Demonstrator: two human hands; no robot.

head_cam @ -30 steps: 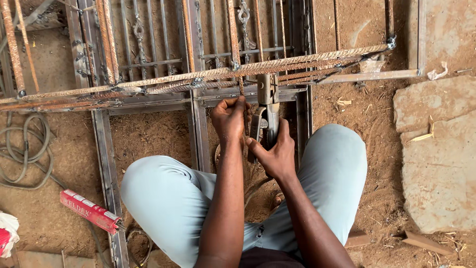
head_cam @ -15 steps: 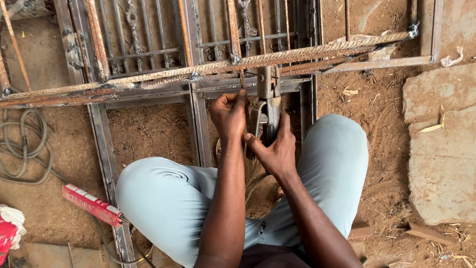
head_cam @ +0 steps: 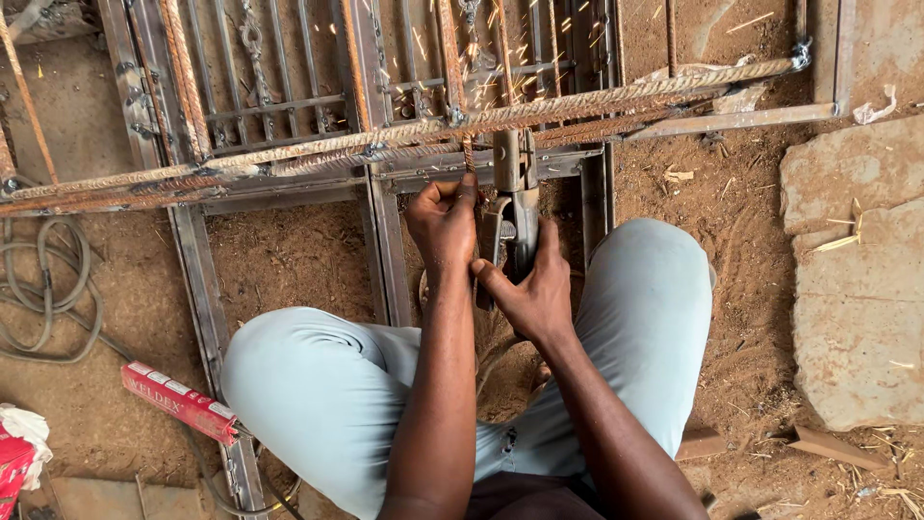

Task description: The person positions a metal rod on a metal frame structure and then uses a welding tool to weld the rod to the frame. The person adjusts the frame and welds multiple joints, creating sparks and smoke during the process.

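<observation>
Sparks now fly over the far bars of the metal gate frame where half a second ago there were none, and my view has edged nearer. My right hand stays clamped on the electrode holder, my left hand pinching the welding rod at the twisted bar. I judge this joint begun, not finished.
</observation>
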